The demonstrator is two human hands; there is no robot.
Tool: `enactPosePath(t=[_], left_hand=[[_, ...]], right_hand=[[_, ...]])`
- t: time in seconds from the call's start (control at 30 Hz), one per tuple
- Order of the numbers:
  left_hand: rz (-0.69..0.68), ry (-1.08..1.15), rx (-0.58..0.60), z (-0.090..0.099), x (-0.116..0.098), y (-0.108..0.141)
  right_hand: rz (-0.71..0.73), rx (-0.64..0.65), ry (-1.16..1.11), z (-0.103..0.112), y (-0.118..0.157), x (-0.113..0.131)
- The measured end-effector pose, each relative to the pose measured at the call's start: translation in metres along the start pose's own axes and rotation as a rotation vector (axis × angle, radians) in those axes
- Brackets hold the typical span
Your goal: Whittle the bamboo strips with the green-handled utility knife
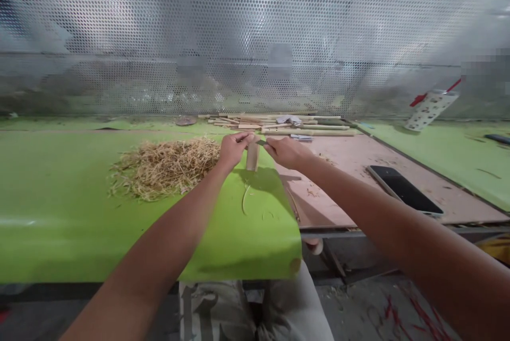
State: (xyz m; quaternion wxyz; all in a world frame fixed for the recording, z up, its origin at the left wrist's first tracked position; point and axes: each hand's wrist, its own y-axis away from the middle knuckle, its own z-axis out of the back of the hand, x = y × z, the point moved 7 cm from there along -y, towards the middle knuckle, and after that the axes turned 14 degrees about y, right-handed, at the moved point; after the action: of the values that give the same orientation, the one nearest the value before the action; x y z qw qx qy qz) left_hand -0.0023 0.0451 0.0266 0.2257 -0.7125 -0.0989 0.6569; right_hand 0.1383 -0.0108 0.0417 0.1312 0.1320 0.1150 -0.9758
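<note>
My left hand (234,150) has its fingers closed at the top end of a short, flat, pale wooden piece (252,158), which looks like split bamboo. Gripped in my right hand (290,153) is a small knife; its dark blade (261,142) points left against or just beside the upper part of that piece, and its handle is hidden by my fingers. Left of my hands lies a heap of thin curly shavings (169,168). A single long curl (244,200) rests on the green sheet (223,235) below the wooden piece.
Behind my hands, several bamboo sticks (274,123) lie in a loose stack. A phone (404,188) lies on the pinkish board (334,197) at right. Farther back, a patterned cup (432,110) leans. A perforated metal panel (239,27) bounds the table's far side.
</note>
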Motion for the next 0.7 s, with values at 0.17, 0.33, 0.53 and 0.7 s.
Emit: enactPosePath(t=[0.17,0.33,0.53,0.7], left_hand=[[-0.016,0.028,0.009,-0.001,0.000,0.000],[-0.043,0.046,0.023,0.000,0.008,-0.003],[-0.021,0.020,0.004,0.000,0.008,-0.002],[-0.035,0.048,0.012,-0.001,0.005,-0.001]], right_hand=[[0.025,-0.021,-0.009,-0.001,0.000,0.001],[0.029,-0.027,-0.001,-0.002,0.000,0.001],[0.035,0.028,-0.008,-0.009,0.004,0.006],[0.027,0.036,-0.012,-0.010,0.007,0.007]])
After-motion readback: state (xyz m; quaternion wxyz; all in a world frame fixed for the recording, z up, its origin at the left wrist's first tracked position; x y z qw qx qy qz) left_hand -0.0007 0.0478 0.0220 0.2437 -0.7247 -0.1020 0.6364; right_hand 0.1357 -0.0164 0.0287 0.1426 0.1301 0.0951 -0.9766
